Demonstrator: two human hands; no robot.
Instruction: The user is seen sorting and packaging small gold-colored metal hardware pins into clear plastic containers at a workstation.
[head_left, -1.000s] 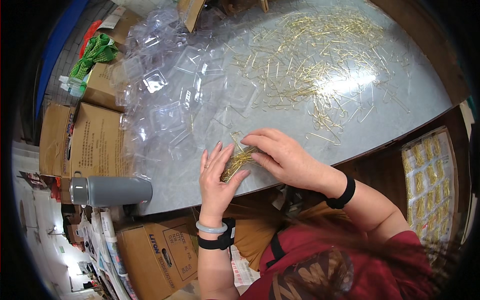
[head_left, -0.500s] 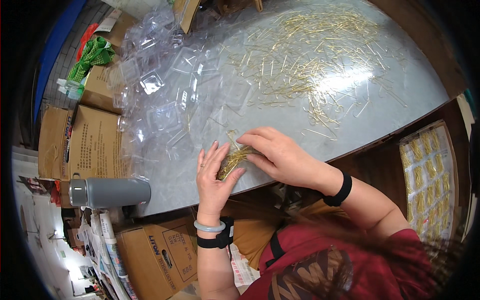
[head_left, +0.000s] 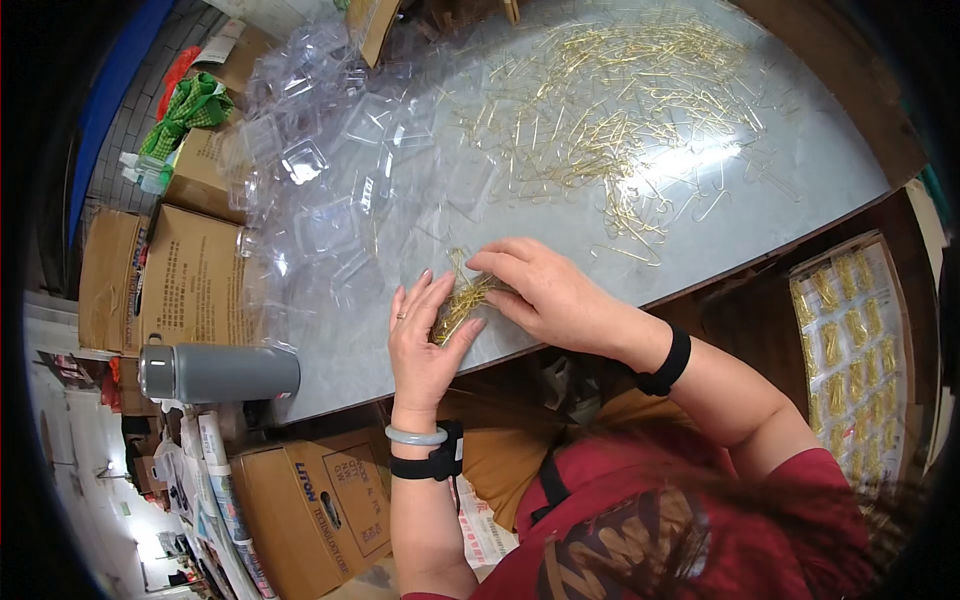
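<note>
Close to the table's front edge, a small bundle of gold wire hooks (head_left: 460,312) lies between my two hands. My left hand (head_left: 415,335) cups it from the left, thumb and fingers curved round its sides. From the right, my right hand (head_left: 545,300) closes its bent fingers on the bundle's upper end; the fingertips are partly hidden. Beyond my hands, a wide loose pile of the same gold hooks (head_left: 640,95) spreads over the grey table (head_left: 560,245). Clear plastic clamshell packs (head_left: 330,228) are heaped at the left, a few single hooks among them.
A grey bottle (head_left: 225,373) lies on its side at the table's left corner. Cardboard boxes (head_left: 190,290) stand left of the table, and another box (head_left: 270,510) below it. At the right, a shelf holds rows of packed gold hooks (head_left: 857,330).
My hands stay round the bundle with only slight finger shifts. The whole view has moved a little, so the table and things on it sit slightly higher in the picture.
</note>
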